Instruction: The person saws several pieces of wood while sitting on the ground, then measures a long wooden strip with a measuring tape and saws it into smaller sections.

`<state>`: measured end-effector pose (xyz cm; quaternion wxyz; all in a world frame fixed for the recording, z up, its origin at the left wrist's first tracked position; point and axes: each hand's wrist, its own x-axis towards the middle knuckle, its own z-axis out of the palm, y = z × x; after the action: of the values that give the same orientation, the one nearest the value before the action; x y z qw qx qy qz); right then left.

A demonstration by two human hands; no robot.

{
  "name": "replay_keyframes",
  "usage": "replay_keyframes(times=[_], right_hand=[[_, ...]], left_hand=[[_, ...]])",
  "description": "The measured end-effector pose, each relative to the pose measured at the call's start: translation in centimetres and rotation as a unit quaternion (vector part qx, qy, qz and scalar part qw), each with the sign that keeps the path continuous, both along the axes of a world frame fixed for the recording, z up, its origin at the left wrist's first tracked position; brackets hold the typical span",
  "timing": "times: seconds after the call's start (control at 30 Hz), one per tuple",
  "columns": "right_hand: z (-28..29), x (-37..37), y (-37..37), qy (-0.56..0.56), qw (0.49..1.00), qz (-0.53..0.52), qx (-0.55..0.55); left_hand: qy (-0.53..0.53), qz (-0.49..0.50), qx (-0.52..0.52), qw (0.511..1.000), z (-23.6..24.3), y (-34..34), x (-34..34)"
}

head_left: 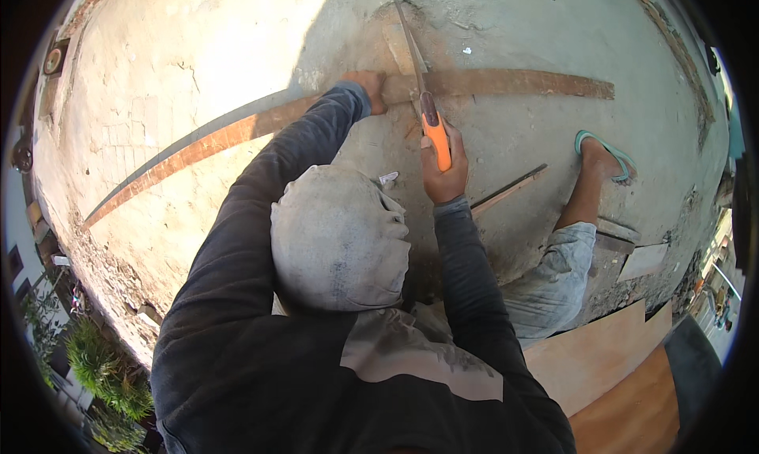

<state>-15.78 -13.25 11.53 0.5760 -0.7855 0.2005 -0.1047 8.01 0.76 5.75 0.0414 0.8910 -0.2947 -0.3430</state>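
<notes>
A long, narrow wooden plank [514, 82] lies across the concrete ground, looking bowed in this wide view. My left hand [369, 89] grips it near its middle, pressing it down just left of the saw. In my right hand [444, 166] is the orange handle of a hand saw [432, 122]. Its thin blade points away from me across the plank, and the far tip runs out of view at the top. Another piece of wood [398, 45] lies beneath the plank beside the blade. Whether the teeth are in the wood, I cannot tell.
A thin wooden strip [510, 189] lies right of my right forearm. My foot in a teal flip-flop [607, 155] stands farther right. Plywood sheets [589, 359] lie at the lower right. A rounded form under grey cloth [341, 237], likely my knee, rises between my arms.
</notes>
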Motion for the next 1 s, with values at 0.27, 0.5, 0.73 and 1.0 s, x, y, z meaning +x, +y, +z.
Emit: replay_keyframes(times=[0.27, 0.5, 0.73, 1.0], right_hand=[[4.1, -16.1, 0.9, 0.067, 0.997, 0.029, -0.014], [0.5, -2.9, 0.8, 0.033, 0.999, -0.011, 0.033], [3.9, -13.7, 1.4, 0.042, 0.999, 0.006, 0.027], [1.9, -10.4, 1.6, 0.026, 1.000, 0.014, -0.009]], left_hand=[[0.036, 0.007, 0.012, 0.999, -0.6, 1.5, 0.7], [0.040, 0.003, -0.004, 0.999, -0.6, 0.7, 1.2], [0.017, 0.019, -0.004, 1.000, -0.1, 1.6, 1.1], [0.027, -0.010, -0.004, 1.000, -1.1, 1.2, 1.6]])
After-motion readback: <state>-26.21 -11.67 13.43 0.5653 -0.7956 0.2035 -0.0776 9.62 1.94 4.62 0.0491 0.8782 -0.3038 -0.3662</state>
